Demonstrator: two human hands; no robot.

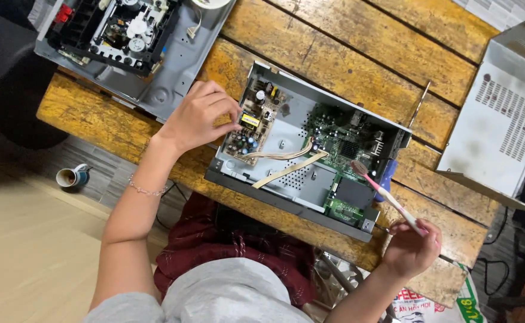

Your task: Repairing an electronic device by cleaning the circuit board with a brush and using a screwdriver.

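Observation:
An opened grey electronics chassis (286, 119) lies on a worn wooden bench (346, 54). Inside are a tan power board (252, 122) at its left end and a green circuit board (346, 140) at its right, joined by flat ribbon cables (286, 162). My left hand (200, 116) rests on the chassis's left edge, fingertips touching the tan board. My right hand (411, 246) grips a pink-and-white toothbrush (388, 196); its bristled head is at the near edge of the green board.
A second opened device (131, 36) with a disc mechanism sits at the bench's top left. A grey vented metal cover (501, 119) lies at the right. A cup (74, 176) stands on the floor at left. A printed bag (442, 302) lies under the bench.

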